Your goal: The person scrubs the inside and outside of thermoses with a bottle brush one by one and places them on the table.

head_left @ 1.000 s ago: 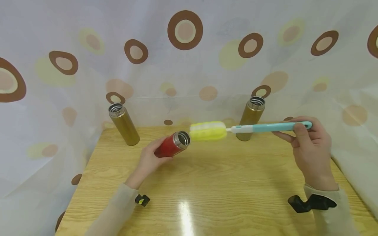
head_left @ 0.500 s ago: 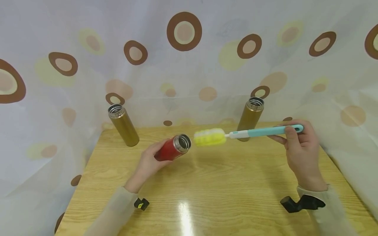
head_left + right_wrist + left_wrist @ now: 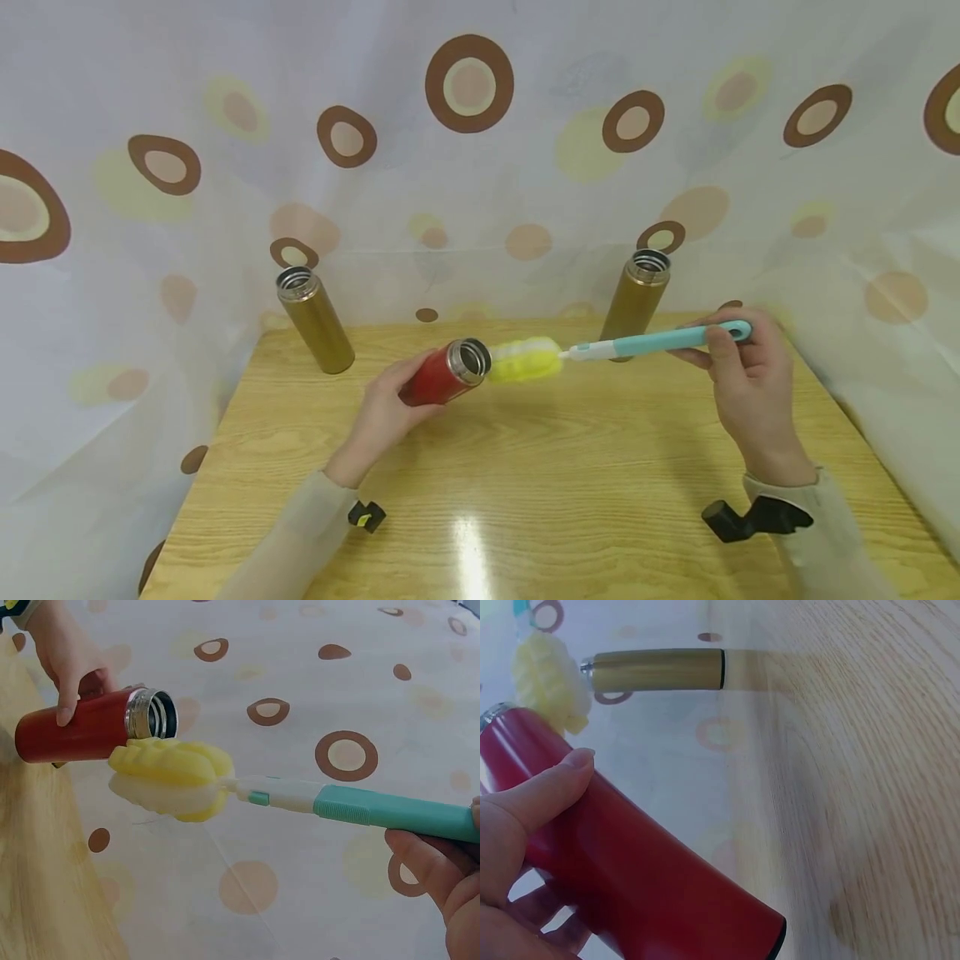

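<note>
My left hand [image 3: 382, 412] grips a red thermos bottle [image 3: 435, 380] around its body, thumb along the side in the left wrist view. The bottle is tilted, its uncapped steel mouth [image 3: 154, 714] facing right. My right hand [image 3: 757, 396] pinches the far end of a bottle brush by its turquoise handle [image 3: 660, 340]. The brush's yellow and white sponge head [image 3: 176, 776] is outside the bottle, close beside the mouth. Whether sponge and rim touch, I cannot tell. Both things are held above the wooden table [image 3: 555, 500].
One gold thermos bottle [image 3: 318, 325] stands uncapped at the table's back left. A second gold thermos bottle [image 3: 636, 300] stands uncapped at the back right, partly behind the brush handle. A white sheet with circles [image 3: 480, 192] hangs behind the table and along both sides.
My right hand has moved left and slightly down with the brush, drawing the sponge head close to the bottle's mouth. The red bottle has shifted slightly right in my left hand.
</note>
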A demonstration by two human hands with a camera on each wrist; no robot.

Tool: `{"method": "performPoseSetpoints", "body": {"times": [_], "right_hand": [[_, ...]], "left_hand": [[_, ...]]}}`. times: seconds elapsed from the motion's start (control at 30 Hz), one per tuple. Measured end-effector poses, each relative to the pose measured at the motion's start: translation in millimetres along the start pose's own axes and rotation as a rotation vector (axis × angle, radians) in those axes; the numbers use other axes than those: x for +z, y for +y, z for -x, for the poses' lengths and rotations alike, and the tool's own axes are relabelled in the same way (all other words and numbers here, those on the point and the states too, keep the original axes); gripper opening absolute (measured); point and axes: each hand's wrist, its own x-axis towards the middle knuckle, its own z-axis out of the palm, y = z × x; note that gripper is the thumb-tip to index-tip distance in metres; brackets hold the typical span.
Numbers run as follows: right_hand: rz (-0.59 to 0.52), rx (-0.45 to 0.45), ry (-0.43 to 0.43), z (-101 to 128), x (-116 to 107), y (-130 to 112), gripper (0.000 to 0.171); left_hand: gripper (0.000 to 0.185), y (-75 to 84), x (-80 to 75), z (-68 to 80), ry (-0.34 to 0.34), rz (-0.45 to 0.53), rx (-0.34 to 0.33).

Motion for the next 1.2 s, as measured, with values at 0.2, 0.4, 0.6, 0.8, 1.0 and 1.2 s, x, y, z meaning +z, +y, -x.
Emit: {"method": "performPoseSetpoints", "body": {"times": [0.2, 0.4, 0.6, 0.8, 1.0, 1.2], "right_hand": [[-0.006, -0.003, -0.029, 1.2, 0.1, -3.0, 0.016], [-0.067, -0.024, -0.058, 1.5, 1.2, -4.7, 0.017], [-0.152, -0.038, -0.071, 1.9, 3.9, -5.9, 0.017], [-0.261, -0.064, -0.072, -0.9, 9.3, -5.0, 0.015], [-0.278, -0.083, -0.012, -3.6, 13.9, -5.4, 0.014], [-0.287, -0.091, 0.067, -3.5, 17.3, -5.8, 0.013]], "left_hand": [[0.076, 1.9, 0.6, -2.0, 0.027, -0.006, -0.016], [0.078, 2.5, 1.8, -3.4, 0.069, -0.068, 0.031], [0.079, 4.4, 4.8, -4.0, 0.083, -0.108, 0.035], [0.078, 8.5, 10.9, -1.7, 0.053, -0.179, 0.053], [0.078, 14.2, 14.0, 0.2, 0.058, -0.172, 0.069], [0.076, 20.1, 14.2, 0.6, 0.036, -0.185, 0.08]]}}
